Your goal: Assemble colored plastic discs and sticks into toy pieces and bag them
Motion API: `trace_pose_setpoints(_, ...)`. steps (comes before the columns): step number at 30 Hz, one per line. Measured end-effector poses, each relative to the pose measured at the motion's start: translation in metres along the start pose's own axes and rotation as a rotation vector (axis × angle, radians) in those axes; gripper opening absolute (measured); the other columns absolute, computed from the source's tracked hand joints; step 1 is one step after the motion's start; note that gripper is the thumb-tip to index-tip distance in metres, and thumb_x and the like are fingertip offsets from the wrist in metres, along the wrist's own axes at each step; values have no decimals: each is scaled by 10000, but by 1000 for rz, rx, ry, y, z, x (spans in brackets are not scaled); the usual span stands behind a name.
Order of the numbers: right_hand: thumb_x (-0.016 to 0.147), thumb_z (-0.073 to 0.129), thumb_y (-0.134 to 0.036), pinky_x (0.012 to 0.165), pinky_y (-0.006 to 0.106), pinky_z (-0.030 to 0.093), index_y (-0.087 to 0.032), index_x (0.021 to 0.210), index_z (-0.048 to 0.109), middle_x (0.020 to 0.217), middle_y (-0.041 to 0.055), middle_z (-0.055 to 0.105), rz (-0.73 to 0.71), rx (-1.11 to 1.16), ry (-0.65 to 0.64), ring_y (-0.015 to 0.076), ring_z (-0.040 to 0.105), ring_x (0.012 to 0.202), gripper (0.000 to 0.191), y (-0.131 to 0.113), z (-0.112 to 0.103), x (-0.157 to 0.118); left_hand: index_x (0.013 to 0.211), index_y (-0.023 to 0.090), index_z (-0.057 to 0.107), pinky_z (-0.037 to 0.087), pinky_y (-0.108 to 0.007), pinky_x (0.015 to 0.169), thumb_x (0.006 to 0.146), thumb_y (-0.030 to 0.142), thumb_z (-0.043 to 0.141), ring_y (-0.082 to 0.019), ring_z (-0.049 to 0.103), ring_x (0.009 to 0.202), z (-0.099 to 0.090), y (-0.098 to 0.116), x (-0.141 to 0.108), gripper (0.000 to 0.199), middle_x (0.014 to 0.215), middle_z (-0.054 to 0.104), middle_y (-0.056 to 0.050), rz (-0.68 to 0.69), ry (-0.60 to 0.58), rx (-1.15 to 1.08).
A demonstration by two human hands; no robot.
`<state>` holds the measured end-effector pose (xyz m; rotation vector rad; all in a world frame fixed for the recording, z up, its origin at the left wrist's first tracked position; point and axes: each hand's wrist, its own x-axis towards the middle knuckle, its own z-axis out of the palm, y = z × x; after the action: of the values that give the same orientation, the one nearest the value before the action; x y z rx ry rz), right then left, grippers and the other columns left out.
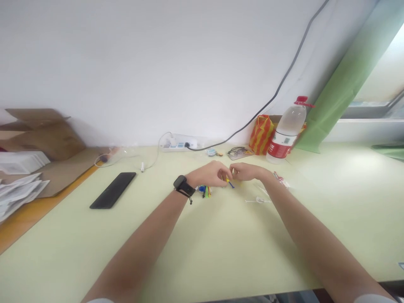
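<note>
Near the middle of the pale table point(202, 244), my left hand point(214, 173) pinches a small yellow and blue piece point(230, 183) that hangs below its fingertips. Close beside it on the right is my right hand point(244, 171), its fingers curled together at the fingertips of the left; what they grip is too small to make out. Several small coloured strips point(206, 192), green, yellow and blue, lie below my left wrist, which wears a black watch. A thin white item point(260, 200) lies under my right forearm.
A black phone point(113, 190) lies at left, near a white cable point(142, 167). By the wall stand a power strip point(178, 143), a striped bag point(261, 134) and a large bottle point(288, 130). White packets point(19, 191) and a cardboard box point(47, 134) are at far left.
</note>
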<state>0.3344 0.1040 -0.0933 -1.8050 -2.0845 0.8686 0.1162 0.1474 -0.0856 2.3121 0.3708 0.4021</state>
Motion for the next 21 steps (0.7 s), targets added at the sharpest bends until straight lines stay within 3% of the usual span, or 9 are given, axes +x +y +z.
trace_pose_setpoints(4,733,729,-274,627,296,417,-234,821,692,912,56,716,41,-55,-50,224,611,783,104,-1,-13,-13,819,189,778,497,-241,573,647,154,768,-166,683,650,4,-2,1,176,735,732,-5,-12,-73,36)
trace_pose_setpoints(8,803,691,-369,719,321,455,-249,842,713,1007,50,723,-2,-95,-121,249,647,902,129,0,-20,-44,808,195,702,497,-267,602,714,222,792,-179,685,686,11,3,-14,133,810,732,-21,-29,-29,97)
trace_pose_setpoints(12,699,787,-395,697,328,465,-272,917,712,978,43,708,40,-127,-206,260,653,891,261,16,-15,-78,909,224,670,503,-335,787,845,270,726,-224,676,874,27,7,-43,96,928,722,-38,18,55,348)
trace_pose_setpoints(17,667,766,-320,682,331,474,-278,846,709,950,49,698,105,-119,-163,267,659,892,192,37,-3,-97,1016,235,691,474,-393,877,962,246,625,-272,620,1032,45,-1,-65,86,910,721,-62,58,142,570)
trace_pose_setpoints(21,780,676,-323,718,337,484,-255,880,688,888,45,696,75,-14,-93,237,651,826,122,35,0,-97,1015,232,718,459,-424,901,1028,227,527,-269,575,1051,51,-10,-70,192,1134,741,-64,101,212,655)
